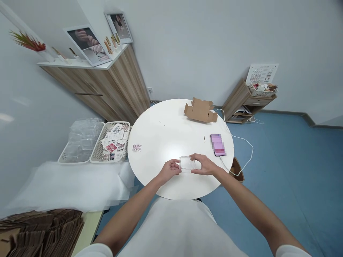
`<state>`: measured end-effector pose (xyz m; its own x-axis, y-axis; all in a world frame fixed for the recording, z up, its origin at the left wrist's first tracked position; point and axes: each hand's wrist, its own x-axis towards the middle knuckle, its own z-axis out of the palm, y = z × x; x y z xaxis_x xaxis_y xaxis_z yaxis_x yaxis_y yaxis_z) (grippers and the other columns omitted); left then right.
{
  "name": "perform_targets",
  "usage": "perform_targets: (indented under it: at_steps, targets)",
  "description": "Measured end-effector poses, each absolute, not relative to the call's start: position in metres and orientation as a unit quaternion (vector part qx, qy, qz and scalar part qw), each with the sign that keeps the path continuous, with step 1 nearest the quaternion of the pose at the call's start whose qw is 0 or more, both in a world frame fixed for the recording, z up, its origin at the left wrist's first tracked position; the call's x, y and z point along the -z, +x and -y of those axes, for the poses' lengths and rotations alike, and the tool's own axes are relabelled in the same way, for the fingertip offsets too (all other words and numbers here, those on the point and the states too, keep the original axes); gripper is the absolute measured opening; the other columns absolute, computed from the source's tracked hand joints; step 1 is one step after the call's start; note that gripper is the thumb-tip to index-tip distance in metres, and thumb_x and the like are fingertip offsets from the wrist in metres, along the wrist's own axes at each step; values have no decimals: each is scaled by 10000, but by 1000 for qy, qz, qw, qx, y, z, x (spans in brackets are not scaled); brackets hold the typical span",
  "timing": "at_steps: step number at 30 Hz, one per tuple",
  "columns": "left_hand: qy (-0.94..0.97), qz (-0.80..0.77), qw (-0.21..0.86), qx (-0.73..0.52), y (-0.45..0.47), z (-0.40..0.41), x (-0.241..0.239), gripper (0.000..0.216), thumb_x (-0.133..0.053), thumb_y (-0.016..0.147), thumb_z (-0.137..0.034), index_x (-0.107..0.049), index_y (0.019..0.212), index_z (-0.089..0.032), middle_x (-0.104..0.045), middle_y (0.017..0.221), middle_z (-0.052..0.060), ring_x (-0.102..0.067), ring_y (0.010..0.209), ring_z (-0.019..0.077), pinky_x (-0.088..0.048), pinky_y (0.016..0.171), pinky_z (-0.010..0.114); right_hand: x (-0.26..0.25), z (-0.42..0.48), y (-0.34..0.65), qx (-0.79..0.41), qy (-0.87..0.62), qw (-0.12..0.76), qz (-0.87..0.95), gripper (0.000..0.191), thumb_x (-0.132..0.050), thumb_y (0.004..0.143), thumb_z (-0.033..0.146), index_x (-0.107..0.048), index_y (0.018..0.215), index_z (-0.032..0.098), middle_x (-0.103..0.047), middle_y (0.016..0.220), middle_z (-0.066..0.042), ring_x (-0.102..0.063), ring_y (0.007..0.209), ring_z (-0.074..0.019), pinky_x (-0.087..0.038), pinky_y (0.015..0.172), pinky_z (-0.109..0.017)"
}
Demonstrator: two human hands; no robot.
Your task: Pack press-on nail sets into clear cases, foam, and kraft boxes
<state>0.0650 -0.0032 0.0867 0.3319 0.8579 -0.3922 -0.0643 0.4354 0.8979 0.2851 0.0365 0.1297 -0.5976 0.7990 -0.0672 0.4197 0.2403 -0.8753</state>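
Between both hands, over the near part of the white round table [152, 132], is a clear plastic box [187, 163]. My left hand [170, 170] grips its left side with bent fingers. On the right side, my right hand [201, 164] spans the box from its far edge to its near edge, thumb closest to me. Whether anything lies inside the box is too faint to tell. To the left on the table lies a small card of press-on nails [137, 147]. An unfolded brown cardboard box [200, 110] sits at the table's far edge.
A phone [218, 145] with a white cable lies at the table's right. Left of the table stand a basket of nail cards [125, 150] and a basket of clear plastic packaging [80, 142]. White foam sheets [77, 185] and stacked flat cardboard [45, 232] are nearer me.
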Motion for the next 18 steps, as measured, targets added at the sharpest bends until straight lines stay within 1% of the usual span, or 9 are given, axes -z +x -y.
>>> perform_targets:
  at_steps: [2,4,6,9,11,15,18]
  targets:
    - [414,-491,693,-327,65,5,-82,449,-693,573,-255,-536,983,-159,-579,762,21,-576,631,112,-448,644,284,-131,-40,284,-500,-407,198,739,386,-672,570,365,-561,915,234,-606,974,-38,-551,860,-204,-411,791,-360]
    - [418,-498,685,-329,64,8,-79,444,-699,568,-247,-535,971,-162,-590,777,26,-587,655,122,-447,651,281,-130,-44,281,-524,-426,202,709,332,-630,621,407,-570,899,235,-617,923,-25,-556,837,-192,-415,775,-350]
    - [424,-500,679,-331,63,10,-77,447,-698,579,-251,-532,985,-167,-596,792,31,-588,666,120,-447,660,278,-128,-49,278,-534,-458,215,678,291,-544,690,468,-587,851,230,-625,870,-19,-560,810,-188,-416,751,-343]
    - [433,-499,674,-330,63,14,-77,421,-692,599,-273,-544,978,-164,-598,813,41,-579,652,105,-450,672,276,-122,-57,273,-519,-516,255,633,380,-410,757,533,-611,715,213,-634,831,-30,-556,828,-197,-399,762,-344]
    - [440,-496,671,-332,63,16,-79,402,-690,604,-294,-556,957,-157,-595,817,46,-574,653,102,-452,687,279,-116,-63,272,-524,-542,271,599,446,-394,747,571,-611,626,202,-641,790,-41,-557,820,-202,-395,760,-340]
    - [450,-482,673,-335,65,20,-81,403,-694,600,-314,-568,944,-147,-589,811,49,-570,664,102,-455,706,287,-102,-71,270,-596,-556,231,531,530,-384,709,639,-588,521,187,-631,645,-56,-565,704,-186,-410,645,-301]
    - [443,-481,678,-336,65,22,-81,412,-696,598,-314,-570,955,-150,-589,813,48,-576,670,105,-458,712,294,-96,-74,270,-619,-564,206,506,559,-358,711,654,-578,509,181,-632,654,-62,-554,658,-163,-402,601,-278]
